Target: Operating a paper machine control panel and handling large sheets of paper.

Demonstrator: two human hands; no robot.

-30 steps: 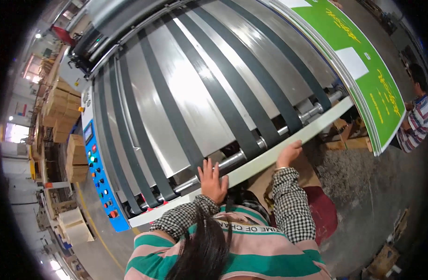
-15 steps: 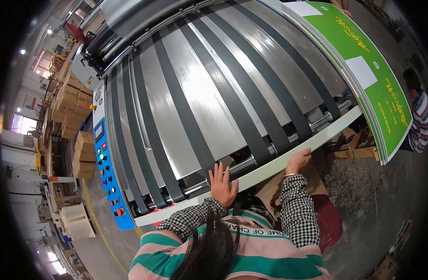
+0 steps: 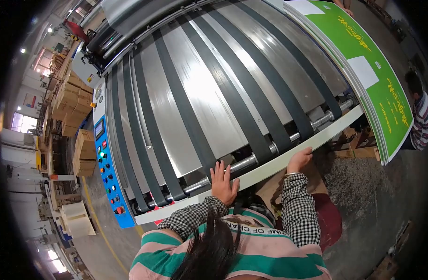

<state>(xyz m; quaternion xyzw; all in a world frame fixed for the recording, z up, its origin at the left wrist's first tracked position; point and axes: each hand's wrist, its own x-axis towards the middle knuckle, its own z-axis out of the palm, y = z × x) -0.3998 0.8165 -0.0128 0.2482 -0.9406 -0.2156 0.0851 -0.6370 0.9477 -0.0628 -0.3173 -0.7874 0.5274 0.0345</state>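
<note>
My left hand (image 3: pixel 224 185) lies flat on the pale front rail (image 3: pixel 265 169) of a wide belt machine, its fingers spread toward the rollers and the end of a dark belt. Nothing is in it. Further right, my right hand (image 3: pixel 300 160) is curled over the outer edge of the same rail; its thumb side is partly hidden. Beyond the rail, several dark green conveyor belts (image 3: pixel 223 88) run over shiny metal plates (image 3: pixel 188 135), looping round a steel roller (image 3: pixel 244 164) close to my left fingertips. Both my forearms wear black-and-white checked sleeves.
A blue control panel (image 3: pixel 107 173) with knobs and buttons edges the machine's left side. Tall green-and-white printed sheets (image 3: pixel 386 100) are stacked at the right. Another person's hand (image 3: pixel 348 11) is at their far end; a person in stripes (image 3: pixel 420 114) is beyond. Cartons (image 3: pixel 84 151) stand left.
</note>
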